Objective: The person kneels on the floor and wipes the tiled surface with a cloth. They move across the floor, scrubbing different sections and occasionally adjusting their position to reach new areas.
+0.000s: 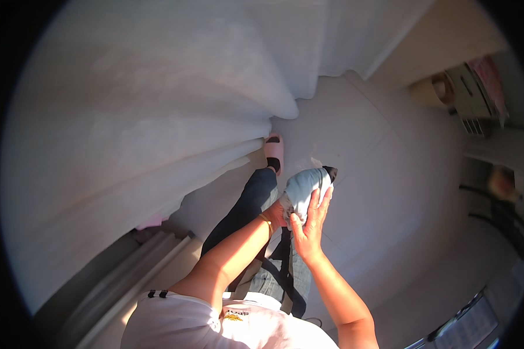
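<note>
A light blue cloth bundle [304, 187], plump and bunched, is held between my two hands over my lap. Its far end shows a dark tip, and a bit of clear, filmy material shows just beyond it. My left hand [276, 214] grips the near left end, with its fingers mostly hidden behind the cloth. Along the right side lies my right hand [312, 224], thumb on the near end and fingers stretched over the cloth. What is inside the bundle, if anything, cannot be seen.
White curtains [157, 128] hang at the left and far side. A pink slipper [273, 152] is on my foot on the pale tiled floor [390, 192]. Dark straps [282, 273] lie across my lap. A light-coloured cabinet [468, 90] and a dark chair-like frame [498, 218] stand at right.
</note>
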`<control>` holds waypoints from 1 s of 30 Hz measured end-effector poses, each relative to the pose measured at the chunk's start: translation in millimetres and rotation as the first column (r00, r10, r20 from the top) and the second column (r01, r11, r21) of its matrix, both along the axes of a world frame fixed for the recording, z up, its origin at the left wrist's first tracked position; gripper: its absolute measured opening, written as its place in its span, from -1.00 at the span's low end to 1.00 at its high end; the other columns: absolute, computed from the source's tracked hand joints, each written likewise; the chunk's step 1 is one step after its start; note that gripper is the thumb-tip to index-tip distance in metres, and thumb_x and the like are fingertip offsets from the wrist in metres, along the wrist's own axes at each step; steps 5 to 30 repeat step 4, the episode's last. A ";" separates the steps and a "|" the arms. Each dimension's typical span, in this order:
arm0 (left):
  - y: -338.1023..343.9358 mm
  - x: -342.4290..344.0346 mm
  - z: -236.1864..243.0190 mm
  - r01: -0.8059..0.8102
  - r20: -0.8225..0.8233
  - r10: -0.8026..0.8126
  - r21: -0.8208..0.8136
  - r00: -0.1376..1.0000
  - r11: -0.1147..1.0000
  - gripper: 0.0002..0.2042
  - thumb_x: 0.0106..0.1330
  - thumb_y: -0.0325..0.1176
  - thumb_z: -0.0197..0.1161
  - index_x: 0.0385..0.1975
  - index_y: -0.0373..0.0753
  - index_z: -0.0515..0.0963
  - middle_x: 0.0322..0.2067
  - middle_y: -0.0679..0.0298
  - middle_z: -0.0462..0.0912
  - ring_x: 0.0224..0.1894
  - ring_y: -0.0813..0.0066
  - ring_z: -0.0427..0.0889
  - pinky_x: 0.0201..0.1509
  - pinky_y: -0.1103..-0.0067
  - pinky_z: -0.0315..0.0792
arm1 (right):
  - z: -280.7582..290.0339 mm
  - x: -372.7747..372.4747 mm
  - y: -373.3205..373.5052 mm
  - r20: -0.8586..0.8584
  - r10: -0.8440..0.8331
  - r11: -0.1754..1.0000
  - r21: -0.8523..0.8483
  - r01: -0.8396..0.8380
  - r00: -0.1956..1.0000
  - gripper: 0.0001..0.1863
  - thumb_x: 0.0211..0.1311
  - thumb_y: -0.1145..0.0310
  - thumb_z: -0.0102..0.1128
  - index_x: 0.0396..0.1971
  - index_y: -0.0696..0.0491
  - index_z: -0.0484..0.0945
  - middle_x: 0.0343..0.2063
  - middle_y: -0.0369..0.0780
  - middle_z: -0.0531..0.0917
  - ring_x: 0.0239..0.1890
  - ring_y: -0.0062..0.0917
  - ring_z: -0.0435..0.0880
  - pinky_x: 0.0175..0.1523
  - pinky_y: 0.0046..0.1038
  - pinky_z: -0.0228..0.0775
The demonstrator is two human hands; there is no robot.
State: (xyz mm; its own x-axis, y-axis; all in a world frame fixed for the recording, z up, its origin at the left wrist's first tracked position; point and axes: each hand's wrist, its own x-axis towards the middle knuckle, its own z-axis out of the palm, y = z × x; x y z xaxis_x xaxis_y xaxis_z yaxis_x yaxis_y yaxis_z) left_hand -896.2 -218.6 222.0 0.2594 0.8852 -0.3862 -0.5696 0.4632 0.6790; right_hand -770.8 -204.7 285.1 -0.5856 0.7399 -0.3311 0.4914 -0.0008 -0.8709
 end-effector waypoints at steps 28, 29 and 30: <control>-14.8 14.8 -2.6 -0.184 0.037 0.185 -0.040 0.982 0.982 -0.41 0.44 -0.05 -0.19 0.39 -0.18 -0.01 0.41 0.26 -0.01 0.42 0.38 0.03 0.47 0.45 -0.11 | -9.8 13.2 6.6 -0.041 0.106 0.991 -0.073 -0.109 0.993 -0.19 0.30 0.20 0.09 0.42 0.04 -0.12 0.42 0.06 -0.38 0.47 -0.04 -0.37 0.44 -0.08 -0.38; -14.8 14.8 -2.6 -0.184 0.037 0.185 -0.040 0.982 0.982 -0.41 0.44 -0.05 -0.19 0.39 -0.18 -0.01 0.41 0.26 -0.01 0.42 0.38 0.03 0.47 0.45 -0.11 | -9.8 13.2 6.6 -0.041 0.106 0.991 -0.073 -0.109 0.993 -0.19 0.30 0.20 0.09 0.42 0.04 -0.12 0.42 0.06 -0.38 0.47 -0.04 -0.37 0.44 -0.08 -0.38; -14.8 14.8 -2.6 -0.184 0.037 0.185 -0.040 0.982 0.982 -0.41 0.44 -0.05 -0.19 0.39 -0.18 -0.01 0.41 0.26 -0.01 0.42 0.38 0.03 0.47 0.45 -0.11 | -9.8 13.2 6.6 -0.041 0.106 0.991 -0.073 -0.109 0.993 -0.19 0.30 0.20 0.09 0.42 0.04 -0.12 0.42 0.06 -0.38 0.47 -0.04 -0.37 0.44 -0.08 -0.38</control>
